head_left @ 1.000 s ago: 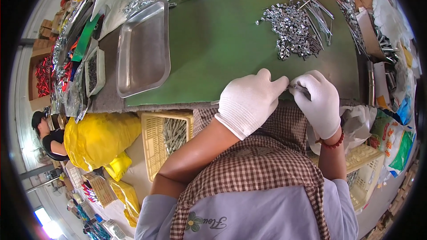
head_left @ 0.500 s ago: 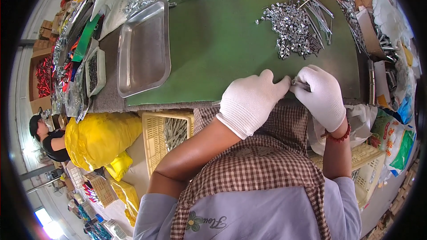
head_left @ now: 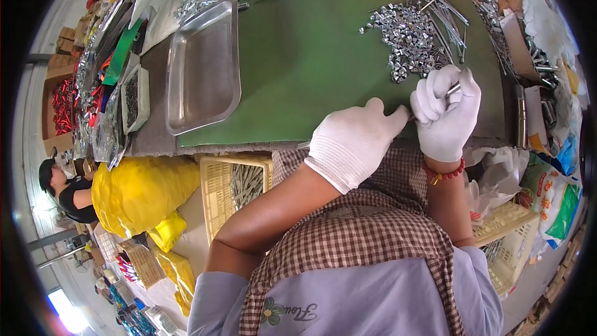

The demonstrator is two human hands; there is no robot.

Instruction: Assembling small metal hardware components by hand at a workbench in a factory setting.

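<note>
Right hand (head_left: 445, 115): fingers curled round a slim metal piece (head_left: 454, 89), palm showing.
Left hand (head_left: 354, 143): fingertips nearly together; cannot tell what they grip.
Pile of metal fittings (head_left: 407, 38): just beyond the right fingers (kept close for short reaches, I'd judge).
Right hand, since a moment ago: turned over, shifted from the left fingertips toward the pile.

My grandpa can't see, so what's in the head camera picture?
The white-gloved right hand holds a slim metal piece over a green tabletop, near the gloved left hand. Beyond lies a pile of metal parts; leftward, a rectangular metal tray.
</note>
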